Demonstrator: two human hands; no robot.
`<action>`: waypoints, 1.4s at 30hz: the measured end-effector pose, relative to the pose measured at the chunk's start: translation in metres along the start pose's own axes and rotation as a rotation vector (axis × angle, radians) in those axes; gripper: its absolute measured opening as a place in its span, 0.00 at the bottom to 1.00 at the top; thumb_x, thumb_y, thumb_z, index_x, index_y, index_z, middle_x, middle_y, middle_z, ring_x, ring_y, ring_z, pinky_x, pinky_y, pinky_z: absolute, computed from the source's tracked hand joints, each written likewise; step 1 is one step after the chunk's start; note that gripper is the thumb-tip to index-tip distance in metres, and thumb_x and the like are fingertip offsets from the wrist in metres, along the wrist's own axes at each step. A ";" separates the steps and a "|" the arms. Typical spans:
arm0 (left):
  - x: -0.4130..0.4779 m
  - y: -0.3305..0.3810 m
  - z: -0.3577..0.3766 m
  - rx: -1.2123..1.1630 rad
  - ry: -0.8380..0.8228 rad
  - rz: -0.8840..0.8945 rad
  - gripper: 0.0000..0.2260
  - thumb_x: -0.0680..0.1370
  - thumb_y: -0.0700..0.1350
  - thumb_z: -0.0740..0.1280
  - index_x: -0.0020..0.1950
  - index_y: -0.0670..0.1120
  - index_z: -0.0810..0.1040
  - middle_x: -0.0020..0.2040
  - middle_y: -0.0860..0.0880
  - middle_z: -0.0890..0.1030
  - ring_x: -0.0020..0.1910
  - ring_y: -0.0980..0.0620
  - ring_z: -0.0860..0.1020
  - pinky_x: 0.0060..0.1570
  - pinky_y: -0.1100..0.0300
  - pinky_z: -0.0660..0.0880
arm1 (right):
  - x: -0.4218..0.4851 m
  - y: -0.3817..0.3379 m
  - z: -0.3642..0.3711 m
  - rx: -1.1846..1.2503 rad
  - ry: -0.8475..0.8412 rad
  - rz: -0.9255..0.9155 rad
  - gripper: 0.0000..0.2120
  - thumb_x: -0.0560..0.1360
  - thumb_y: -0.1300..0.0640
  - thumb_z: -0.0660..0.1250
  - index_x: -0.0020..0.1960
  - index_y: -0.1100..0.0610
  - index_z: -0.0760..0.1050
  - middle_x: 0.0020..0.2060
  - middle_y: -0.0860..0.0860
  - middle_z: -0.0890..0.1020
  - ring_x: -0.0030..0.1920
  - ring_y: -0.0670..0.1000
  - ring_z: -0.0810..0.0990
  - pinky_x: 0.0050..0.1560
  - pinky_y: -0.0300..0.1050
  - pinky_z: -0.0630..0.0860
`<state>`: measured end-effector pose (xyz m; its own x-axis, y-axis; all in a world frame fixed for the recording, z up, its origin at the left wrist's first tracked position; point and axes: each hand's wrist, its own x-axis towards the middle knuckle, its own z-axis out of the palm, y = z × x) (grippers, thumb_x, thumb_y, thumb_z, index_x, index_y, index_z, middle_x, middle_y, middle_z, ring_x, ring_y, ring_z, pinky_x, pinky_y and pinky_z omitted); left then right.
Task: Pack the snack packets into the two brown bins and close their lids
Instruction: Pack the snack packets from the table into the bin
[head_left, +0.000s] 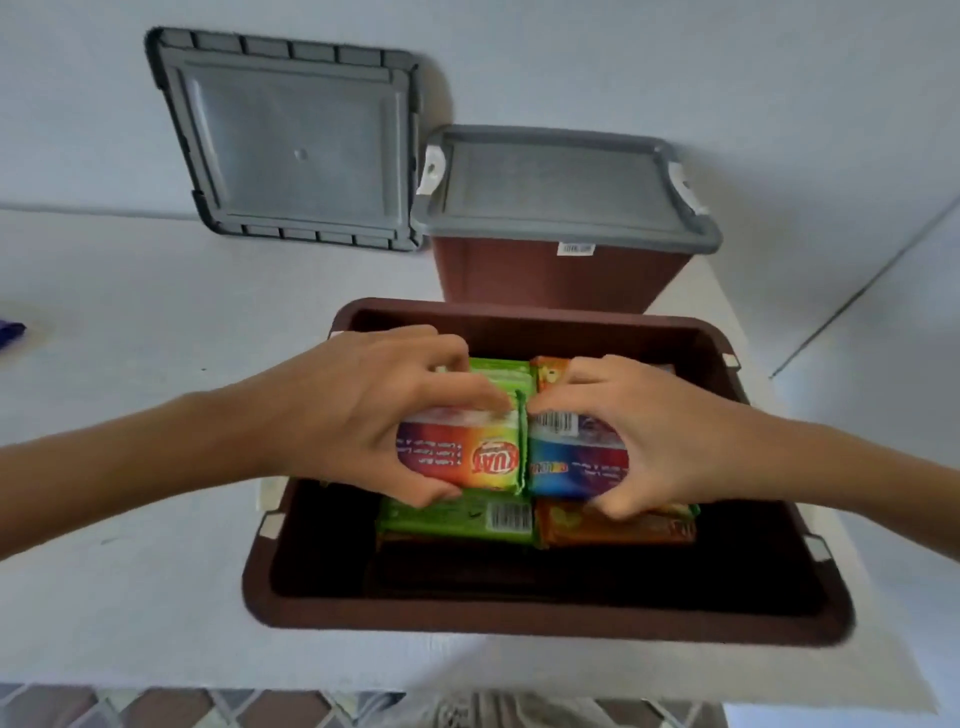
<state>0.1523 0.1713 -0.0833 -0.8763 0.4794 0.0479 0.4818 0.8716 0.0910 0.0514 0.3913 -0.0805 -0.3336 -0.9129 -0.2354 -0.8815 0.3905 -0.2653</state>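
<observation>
An open brown bin (519, 618) stands in front of me with snack packets stacked inside. My left hand (363, 410) grips a red, orange and green packet (483, 457) over the bin. My right hand (654, 436) grips a blue and red packet (566, 462) beside it; the two packets touch edge to edge. Under them lie a green packet (457, 519) and an orange packet (613, 527), with more behind. A second brown bin (550, 280) stands behind, its grey lid (561, 182) on top.
A loose grey lid (296, 140) leans against the wall at the back left, underside towards me. The white table (130, 519) ends close to my body, with patterned floor tiles (156, 709) below. A small dark blue thing (10, 330) shows at the left edge.
</observation>
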 end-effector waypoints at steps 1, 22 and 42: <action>0.003 0.004 0.004 -0.002 -0.002 0.003 0.28 0.70 0.69 0.57 0.65 0.56 0.65 0.51 0.53 0.74 0.46 0.59 0.73 0.37 0.73 0.70 | -0.003 0.001 0.003 -0.025 0.009 0.000 0.35 0.66 0.43 0.72 0.69 0.42 0.61 0.56 0.39 0.65 0.55 0.39 0.63 0.60 0.36 0.69; 0.033 0.036 0.037 0.261 -0.070 0.145 0.28 0.69 0.66 0.65 0.62 0.50 0.75 0.56 0.52 0.78 0.51 0.54 0.77 0.38 0.63 0.77 | -0.021 0.002 0.020 -0.194 -0.116 0.068 0.35 0.70 0.38 0.66 0.73 0.44 0.56 0.68 0.41 0.62 0.68 0.43 0.59 0.66 0.38 0.61; -0.016 -0.028 -0.028 -0.264 0.214 -0.247 0.18 0.71 0.61 0.64 0.53 0.52 0.80 0.47 0.56 0.80 0.43 0.60 0.78 0.39 0.64 0.77 | 0.052 -0.020 -0.052 0.059 0.245 -0.041 0.26 0.65 0.45 0.73 0.61 0.47 0.76 0.52 0.44 0.79 0.51 0.44 0.78 0.54 0.45 0.76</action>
<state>0.1529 0.1363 -0.0588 -0.9594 0.2029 0.1957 0.2645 0.8881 0.3758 0.0341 0.3294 -0.0388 -0.3757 -0.9267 0.0085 -0.8774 0.3527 -0.3253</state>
